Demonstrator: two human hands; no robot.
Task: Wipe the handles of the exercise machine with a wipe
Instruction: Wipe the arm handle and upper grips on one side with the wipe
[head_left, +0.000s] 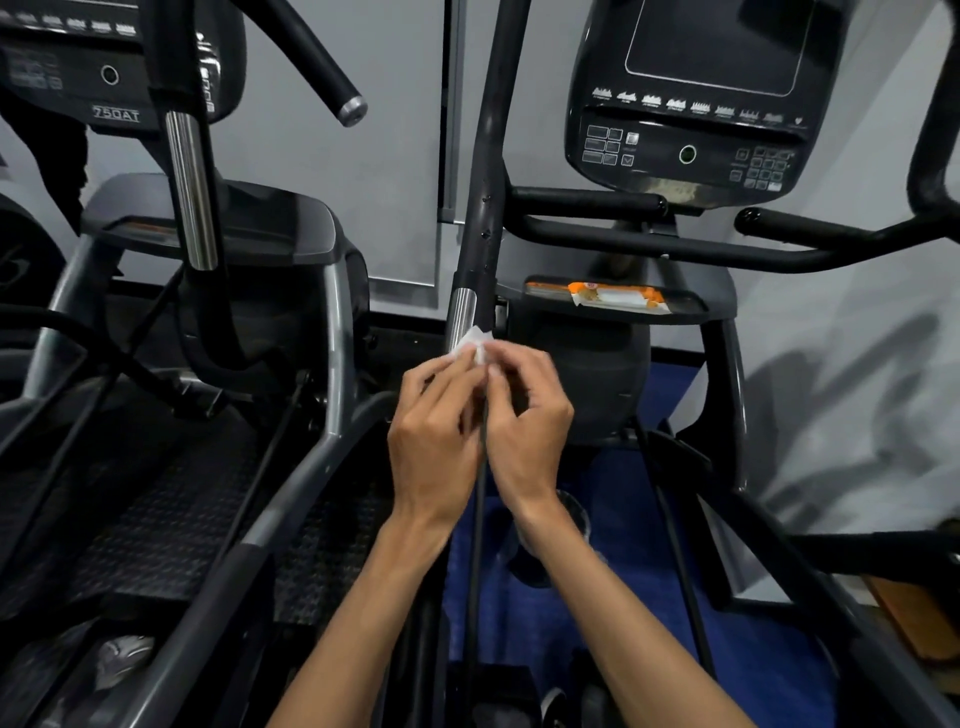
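Both hands meet in the middle of the frame, just below the chrome collar (462, 317) of the tall black handle (485, 171) that rises toward the top centre. The left hand (434, 441) and the right hand (524, 426) each have their fingers curled in, pinching a small white wipe (475, 345) between the fingertips. The wipe is bunched up and partly hidden, and the picture is blurred there, so I can't say for sure whether it touches the collar or only sits just beside it.

As I read it, the person is readying the wipe, unfolding or refolding it, not rubbing anything yet. Nothing on the handles tells me which have been cleaned; no wet sheen is plain on them. The short black grips (587, 202) under the console (691, 98) at upper right, and the curved bar (779, 244) running toward the right edge, look like work left to do, as does the tall handle itself.

An orange packet of wipes (618, 296) lies on the small tray below the console, right of centre. A second machine (208, 234) fills the left side of the frame.
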